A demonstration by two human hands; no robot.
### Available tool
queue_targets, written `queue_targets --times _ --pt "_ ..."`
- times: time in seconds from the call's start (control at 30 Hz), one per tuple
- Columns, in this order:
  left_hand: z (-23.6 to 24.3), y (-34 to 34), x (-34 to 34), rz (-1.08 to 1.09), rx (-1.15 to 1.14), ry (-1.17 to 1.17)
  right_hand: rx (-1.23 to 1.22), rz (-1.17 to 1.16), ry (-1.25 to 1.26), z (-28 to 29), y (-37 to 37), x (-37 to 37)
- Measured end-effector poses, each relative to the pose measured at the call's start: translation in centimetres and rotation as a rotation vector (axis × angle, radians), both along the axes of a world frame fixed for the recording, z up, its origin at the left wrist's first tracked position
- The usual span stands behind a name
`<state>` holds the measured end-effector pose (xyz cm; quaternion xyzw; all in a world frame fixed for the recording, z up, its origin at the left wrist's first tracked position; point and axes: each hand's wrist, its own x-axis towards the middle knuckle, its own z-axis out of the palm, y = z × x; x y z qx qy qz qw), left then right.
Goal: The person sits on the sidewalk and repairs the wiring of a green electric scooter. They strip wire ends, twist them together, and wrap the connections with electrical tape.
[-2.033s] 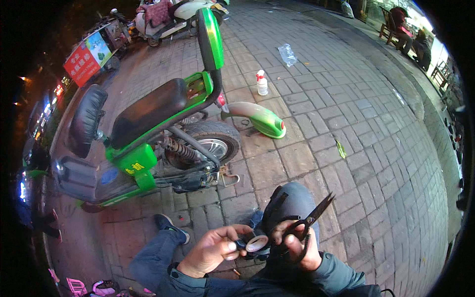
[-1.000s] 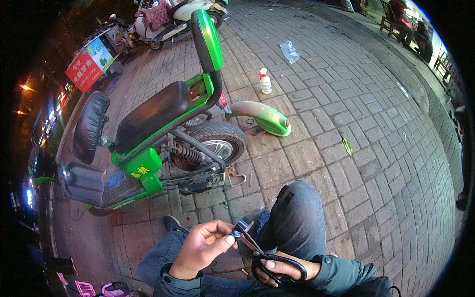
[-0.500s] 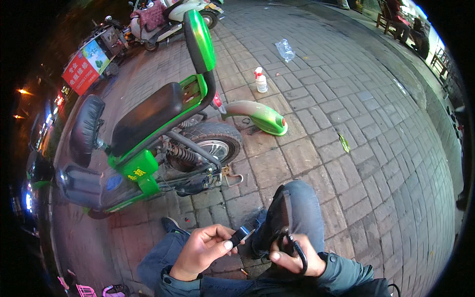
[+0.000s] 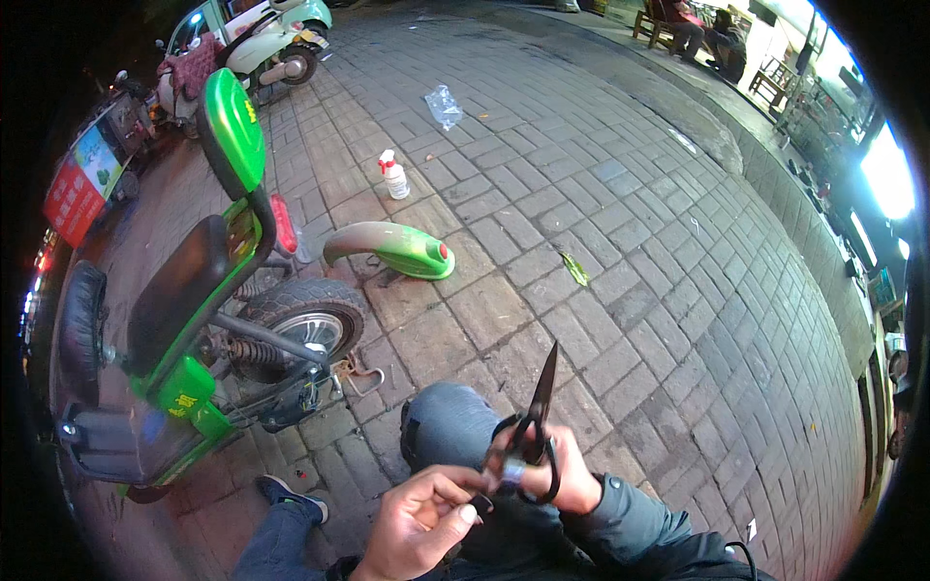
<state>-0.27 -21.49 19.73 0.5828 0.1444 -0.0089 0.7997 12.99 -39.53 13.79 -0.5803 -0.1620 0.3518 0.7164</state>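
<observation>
My left hand [image 4: 421, 523] is low in the middle, thumb and fingers closed on a small black piece [image 4: 481, 504], which looks like tape. Just right of it my right hand [image 4: 572, 479] grips black scissors [image 4: 541, 397], blades pointing up. A small shiny blue-silver item [image 4: 513, 473], possibly a tape roll, is among the right hand's fingers, partly blurred. My bent, jeans-clad knee [image 4: 446, 426] is right behind both hands.
A green electric scooter [image 4: 194, 397] stands at left. A detached green mudguard [image 4: 407, 254], spray bottle [image 4: 395, 179] and plastic bag [image 4: 444, 107] lie or stand on the paving. Parked scooters [image 4: 262, 63] are behind. Seated people [image 4: 683, 29] and a lit shopfront are at right.
My view has swung right, shifting the scooter leftward. The scissors have turned upright. The shiny item that was at my left fingers is now at my right hand.
</observation>
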Motion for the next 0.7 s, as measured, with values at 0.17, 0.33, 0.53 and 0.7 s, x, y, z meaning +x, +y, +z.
queue_targets --times 0.17,0.33,0.53,0.7 --pt "0.8 3.0 -1.0 0.284 0.262 -0.025 -0.676 -0.455 -0.141 -16.3 -3.3 7.9" --pt "-0.1 6.2 -3.5 0.503 0.195 0.061 -1.456 -0.127 -0.198 -33.8 -10.7 9.2" --pt "-1.5 6.7 -5.1 0.478 0.126 0.133 -1.653 -0.302 -0.288 -36.1 -11.1 11.4" --pt "-3.4 4.9 -4.3 0.466 0.004 0.132 -0.258 -0.795 -0.76 -14.6 -4.0 14.6"
